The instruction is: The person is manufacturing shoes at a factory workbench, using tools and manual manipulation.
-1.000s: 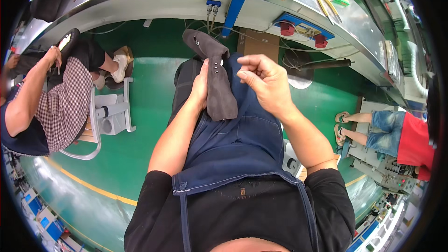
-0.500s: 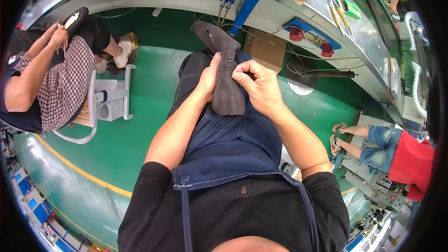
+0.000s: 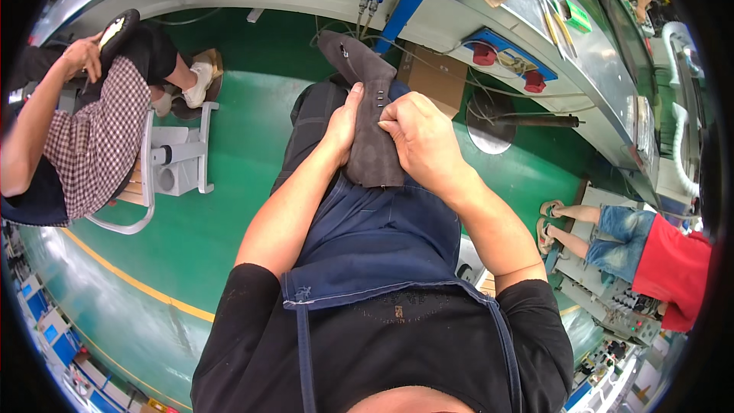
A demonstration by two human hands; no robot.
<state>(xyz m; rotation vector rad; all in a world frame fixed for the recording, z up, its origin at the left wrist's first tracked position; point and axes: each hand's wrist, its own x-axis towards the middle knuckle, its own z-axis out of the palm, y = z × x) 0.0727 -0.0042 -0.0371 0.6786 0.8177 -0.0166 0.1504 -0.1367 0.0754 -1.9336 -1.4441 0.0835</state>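
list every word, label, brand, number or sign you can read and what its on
Nothing reads clearly enough to quote.
Black shirt: small chest print, too small and faint to read.
Green box: markings too small and blurred.
Gray boot piece: no lettering visible.

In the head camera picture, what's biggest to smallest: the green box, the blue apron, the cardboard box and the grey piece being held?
Largest to smallest, by how much shows:
1. blue apron
2. grey piece
3. cardboard box, partly hidden
4. green box

Real sizes may differ.
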